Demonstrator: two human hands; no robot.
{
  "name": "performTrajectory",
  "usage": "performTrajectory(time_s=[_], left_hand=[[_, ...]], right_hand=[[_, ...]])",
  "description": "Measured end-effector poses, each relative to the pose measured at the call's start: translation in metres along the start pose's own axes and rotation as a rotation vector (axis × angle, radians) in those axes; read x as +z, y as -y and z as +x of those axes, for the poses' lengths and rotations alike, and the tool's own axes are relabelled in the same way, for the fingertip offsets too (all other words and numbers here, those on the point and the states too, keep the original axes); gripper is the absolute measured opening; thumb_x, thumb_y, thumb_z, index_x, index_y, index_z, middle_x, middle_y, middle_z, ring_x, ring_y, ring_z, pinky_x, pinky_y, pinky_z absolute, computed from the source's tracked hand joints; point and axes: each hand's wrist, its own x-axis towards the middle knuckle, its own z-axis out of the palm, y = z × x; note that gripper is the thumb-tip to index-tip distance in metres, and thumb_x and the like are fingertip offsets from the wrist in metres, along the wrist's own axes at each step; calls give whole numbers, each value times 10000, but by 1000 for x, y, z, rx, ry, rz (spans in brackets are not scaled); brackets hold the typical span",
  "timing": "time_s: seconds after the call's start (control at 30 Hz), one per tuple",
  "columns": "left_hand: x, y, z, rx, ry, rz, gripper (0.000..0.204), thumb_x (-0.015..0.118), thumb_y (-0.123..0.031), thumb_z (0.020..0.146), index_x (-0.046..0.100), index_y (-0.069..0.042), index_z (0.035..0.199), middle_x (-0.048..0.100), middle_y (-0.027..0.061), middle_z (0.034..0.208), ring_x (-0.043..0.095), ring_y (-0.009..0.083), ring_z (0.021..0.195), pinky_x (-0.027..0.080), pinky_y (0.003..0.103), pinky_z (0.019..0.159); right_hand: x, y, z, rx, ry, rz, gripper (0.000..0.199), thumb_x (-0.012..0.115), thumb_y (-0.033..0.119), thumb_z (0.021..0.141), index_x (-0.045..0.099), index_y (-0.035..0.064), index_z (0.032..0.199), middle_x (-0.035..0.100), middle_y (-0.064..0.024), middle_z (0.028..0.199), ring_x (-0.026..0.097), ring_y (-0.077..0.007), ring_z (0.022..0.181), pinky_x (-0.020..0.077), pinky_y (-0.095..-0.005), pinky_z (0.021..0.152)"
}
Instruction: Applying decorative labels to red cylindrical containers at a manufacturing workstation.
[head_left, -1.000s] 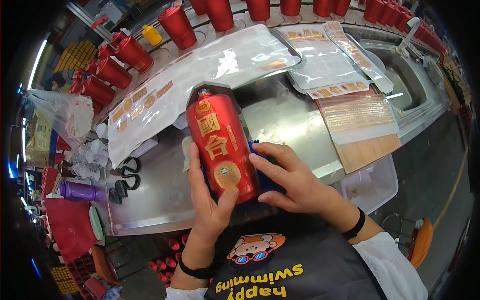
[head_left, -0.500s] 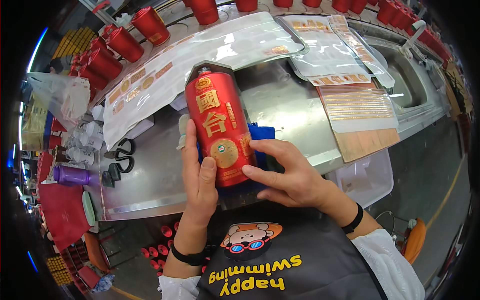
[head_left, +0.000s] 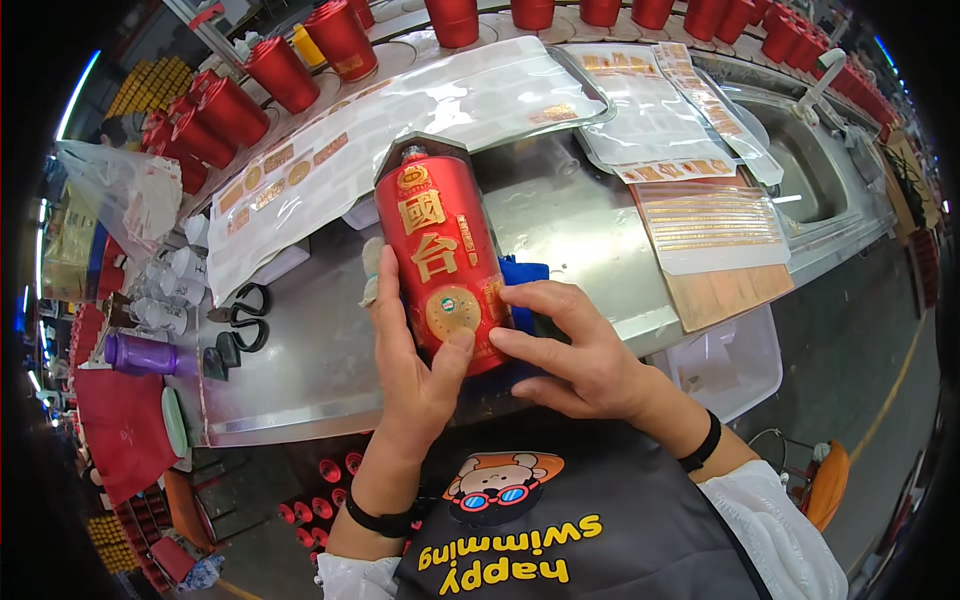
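Observation:
A red bottle [head_left: 447,235] with raised gold characters and a round gold emblem leans back in front of me, its neck end pointing away. My left hand [head_left: 412,385] grips its lower left side, the thumb pressed on the round emblem. My right hand [head_left: 580,355] holds the lower right side, index finger and thumb against a small gold decal near the edge. A dark angular support [head_left: 455,145] shows behind the bottle's top. Blue cloth [head_left: 524,273] shows behind the bottle on the right. The bottle's underside is hidden.
Clear sheets with gold decals [head_left: 400,110] lie across the metal table [head_left: 300,370]. Black scissors [head_left: 248,318] and a purple container [head_left: 140,353] are at left. Red bottles [head_left: 282,75] stand on a conveyor along the back. A wooden board [head_left: 725,300] and a sink [head_left: 790,150] are at right.
My left thumb has moved right, from the bottle's edge onto the round emblem. Red bottles on the conveyor have shifted right, and a yellow object now shows between them. My right hand stays nearly still.

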Motion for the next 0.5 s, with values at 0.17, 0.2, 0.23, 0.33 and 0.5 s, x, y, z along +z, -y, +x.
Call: performTrajectory(time_s=[0.17, 0.2, 0.23, 0.33, 0.5], left_hand=[[-7, 12, -2, 45, 16, -43, 651, 465, -242, 973, 193, 62, 1481, 315, 212, 1475, 349, 282, 1344, 265, 377, 1106], [-7, 10, -2, 53, 23, -4, 615, 421, -256, 1000, 203, 58, 1481, 297, 210, 1495, 327, 283, 1365, 245, 377, 1117], [-7, 11, -1, 50, 14, -7, 615, 421, -256, 1000, 203, 58, 1481, 297, 210, 1495, 327, 283, 1365, 245, 377, 1117], [-7, 12, 1, 173, -1, 104, 613, 413, -287, 1004, 228, 58, 1476, 270, 218, 1514, 278, 289, 1398, 202, 377, 1134], [-16, 19, -3, 101, 67, -55, 675, 449, -339, 988, 215, 63, 1476, 283, 229, 1499, 290, 299, 1388, 203, 377, 1132]], right_hand=[[0, 8, 11, -15, 34, -85, 573, 773, 186, 724, 583, 140, 1262, 453, -181, 1355, 495, -368, 1172, 415, -444, 952], [0, 7, 11, -25, 36, -110, 566, 776, 188, 720, 589, 139, 1252, 459, -177, 1350, 493, -368, 1174, 415, -443, 952], [0, 7, 10, -36, 37, -136, 560, 779, 191, 716, 595, 138, 1242, 464, -172, 1345, 491, -368, 1177, 416, -442, 953], [-1, 8, 8, -59, 15, -107, 537, 778, 188, 716, 608, 129, 1221, 477, -174, 1331, 494, -369, 1173, 419, -449, 948], [1, 7, 9, -33, 9, -102, 536, 776, 177, 717, 613, 113, 1223, 483, -189, 1318, 509, -367, 1156, 422, -454, 948]])
